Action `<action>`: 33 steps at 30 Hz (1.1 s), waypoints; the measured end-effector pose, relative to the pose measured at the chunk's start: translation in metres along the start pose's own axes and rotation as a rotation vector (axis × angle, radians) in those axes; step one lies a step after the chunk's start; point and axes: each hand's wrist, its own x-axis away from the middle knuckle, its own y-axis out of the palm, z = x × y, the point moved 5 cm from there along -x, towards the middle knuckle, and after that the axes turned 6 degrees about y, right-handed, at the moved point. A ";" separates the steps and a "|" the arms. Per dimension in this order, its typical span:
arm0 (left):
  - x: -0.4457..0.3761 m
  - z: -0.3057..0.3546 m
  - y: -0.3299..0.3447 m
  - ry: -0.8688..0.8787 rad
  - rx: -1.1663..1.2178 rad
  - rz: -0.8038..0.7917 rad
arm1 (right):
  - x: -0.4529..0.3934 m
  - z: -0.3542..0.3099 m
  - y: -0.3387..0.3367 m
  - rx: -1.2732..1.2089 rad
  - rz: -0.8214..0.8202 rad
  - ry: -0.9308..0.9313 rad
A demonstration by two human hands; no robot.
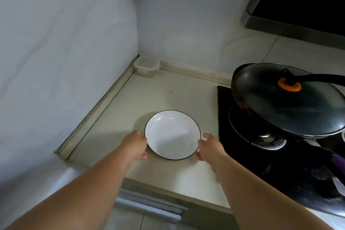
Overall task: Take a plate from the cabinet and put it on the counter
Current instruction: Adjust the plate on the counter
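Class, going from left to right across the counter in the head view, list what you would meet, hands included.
Left hand → white plate → right hand → black stovetop → lidded pan.

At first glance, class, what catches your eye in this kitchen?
A white plate with a thin black rim lies on the pale counter, the left hand and right hand at its two sides. To the right, a dark lidded pan sits on the stove.

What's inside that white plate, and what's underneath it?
The plate holds nothing; its white inside is bare. It sits on the pale counter, between the left hand and right hand. The counter directly beneath it is hidden.
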 end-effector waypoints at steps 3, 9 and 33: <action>-0.009 0.004 0.005 -0.018 0.015 -0.021 | -0.010 -0.009 0.003 0.033 -0.002 0.003; -0.025 0.018 0.009 0.015 -0.033 0.004 | -0.030 -0.014 0.003 0.015 -0.011 0.007; -0.098 0.067 0.002 0.086 -0.020 0.044 | -0.089 -0.060 0.020 -0.203 -0.072 -0.034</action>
